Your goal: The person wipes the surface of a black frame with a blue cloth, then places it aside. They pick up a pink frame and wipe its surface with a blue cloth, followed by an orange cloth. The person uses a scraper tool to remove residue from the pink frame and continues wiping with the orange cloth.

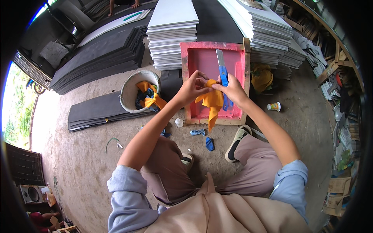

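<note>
Both hands are raised together over a wooden screen frame (215, 45) smeared with pink paint. My left hand (193, 88) is closed, its fingertips pinching the top of an orange cloth (212, 101). The cloth dangles in a loose strip past the frame's near edge. In my right hand (235, 91) is a blue utility knife (223, 73), its wide blade extended and pointing away from me. The right thumb also presses on the cloth beside the left fingertips. Something blue shows behind the cloth, inside the frame; I cannot make out what.
Left of the frame stands a white bucket (125, 94) of orange and blue rags. Stacks of white sheets (172, 35) and black sheets (99, 58) rise beyond. Blue scraps (210, 144) lie by my feet, a small cup (274, 106) to the right. Another person's hand (135, 5) shows far off.
</note>
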Demonstrator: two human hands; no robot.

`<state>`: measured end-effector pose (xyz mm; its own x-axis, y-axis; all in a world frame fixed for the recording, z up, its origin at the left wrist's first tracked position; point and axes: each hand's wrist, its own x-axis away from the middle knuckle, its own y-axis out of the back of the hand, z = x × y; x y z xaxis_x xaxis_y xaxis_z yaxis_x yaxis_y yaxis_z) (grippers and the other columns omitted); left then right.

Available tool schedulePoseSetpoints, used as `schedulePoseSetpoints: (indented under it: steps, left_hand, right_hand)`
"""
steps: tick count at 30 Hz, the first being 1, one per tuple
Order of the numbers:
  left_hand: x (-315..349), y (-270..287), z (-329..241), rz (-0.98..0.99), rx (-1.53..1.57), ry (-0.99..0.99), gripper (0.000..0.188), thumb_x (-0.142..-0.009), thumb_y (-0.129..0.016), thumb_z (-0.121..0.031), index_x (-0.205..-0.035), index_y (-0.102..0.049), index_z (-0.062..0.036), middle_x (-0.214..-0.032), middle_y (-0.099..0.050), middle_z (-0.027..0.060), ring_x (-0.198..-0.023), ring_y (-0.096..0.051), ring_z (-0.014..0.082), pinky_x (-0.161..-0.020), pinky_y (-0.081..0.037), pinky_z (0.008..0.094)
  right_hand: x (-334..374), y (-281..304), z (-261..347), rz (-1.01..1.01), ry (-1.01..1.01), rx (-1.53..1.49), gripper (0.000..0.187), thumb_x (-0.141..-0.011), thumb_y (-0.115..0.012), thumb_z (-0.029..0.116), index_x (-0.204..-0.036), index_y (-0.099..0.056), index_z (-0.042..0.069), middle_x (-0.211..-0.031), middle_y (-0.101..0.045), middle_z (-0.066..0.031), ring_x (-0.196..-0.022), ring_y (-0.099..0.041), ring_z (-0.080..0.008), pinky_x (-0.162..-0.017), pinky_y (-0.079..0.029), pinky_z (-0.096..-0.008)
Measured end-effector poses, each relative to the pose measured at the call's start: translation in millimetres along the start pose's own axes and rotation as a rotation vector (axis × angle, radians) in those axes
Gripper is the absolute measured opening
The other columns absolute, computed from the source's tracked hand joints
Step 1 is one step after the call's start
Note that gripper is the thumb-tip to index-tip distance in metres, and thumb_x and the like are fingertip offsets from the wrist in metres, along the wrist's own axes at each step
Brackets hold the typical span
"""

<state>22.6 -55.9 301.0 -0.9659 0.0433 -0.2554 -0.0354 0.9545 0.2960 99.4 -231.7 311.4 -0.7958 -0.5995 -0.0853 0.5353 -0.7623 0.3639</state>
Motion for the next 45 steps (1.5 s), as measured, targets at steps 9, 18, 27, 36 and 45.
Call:
schedulePoseSetpoints:
  steps: [9, 18, 27, 36, 45]
  left_hand:
    - [1, 0, -12, 0.083, -0.256, -0.084, 0.020, -0.077, -0.065, -0.004, -0.097, -0.066, -0.0073, -0.088, -0.067, 0.0046, -0.077, -0.063, 0.0124, -0.076, -0.050, 0.0254]
    - [4, 22, -15, -0.065, -0.330, 0.118, 0.031, -0.075, -0.063, -0.005, -0.105, -0.067, -0.0099, -0.087, -0.068, 0.0076, -0.057, -0.057, 0.0103, -0.060, -0.050, 0.0252]
    - [6, 21, 22, 0.007, -0.439, 0.326, 0.021, -0.079, -0.055, -0.006, -0.095, -0.069, -0.0086, -0.089, -0.068, 0.0080, -0.077, -0.064, 0.0181, -0.074, -0.050, 0.0292]
    - [4, 3, 11, 0.034, 0.268, 0.324, 0.023, -0.081, -0.049, -0.002, -0.102, -0.040, -0.0068, -0.091, -0.044, 0.0039, -0.087, -0.049, 0.0126, -0.078, -0.044, 0.0255]
    - [2, 8, -13, 0.079, 0.639, 0.217, 0.015, -0.086, -0.051, -0.004, -0.095, -0.041, -0.0088, -0.093, -0.044, 0.0005, -0.087, -0.050, 0.0103, -0.076, -0.045, 0.0246]
  right_hand:
    - [-1, 12, -10, -0.050, 0.081, 0.182, 0.031, -0.081, -0.065, 0.029, -0.085, -0.051, 0.001, -0.072, -0.058, -0.0105, -0.067, -0.059, -0.0200, -0.063, -0.046, -0.0339]
    - [36, 46, 57, 0.275, 0.056, 0.913, 0.033, -0.091, -0.045, 0.031, -0.092, -0.055, 0.000, -0.069, -0.059, -0.0226, -0.070, -0.061, -0.0390, -0.065, -0.047, -0.0448]
    - [39, 31, 57, 0.269, 0.118, 0.982, 0.031, -0.090, -0.046, 0.029, -0.090, -0.057, 0.000, -0.067, -0.060, -0.0213, -0.068, -0.060, -0.0393, -0.063, -0.048, -0.0468]
    - [7, -1, -47, 0.273, -0.034, 0.074, 0.023, -0.085, -0.059, 0.019, -0.099, -0.054, 0.001, -0.095, -0.060, -0.0104, -0.089, -0.058, -0.0178, -0.078, -0.046, -0.0320]
    - [6, -12, -21, 0.369, -0.146, -0.317, 0.031, -0.079, -0.067, 0.008, -0.104, -0.049, 0.005, -0.095, -0.052, -0.0013, -0.093, -0.051, -0.0097, -0.085, -0.041, -0.0262]
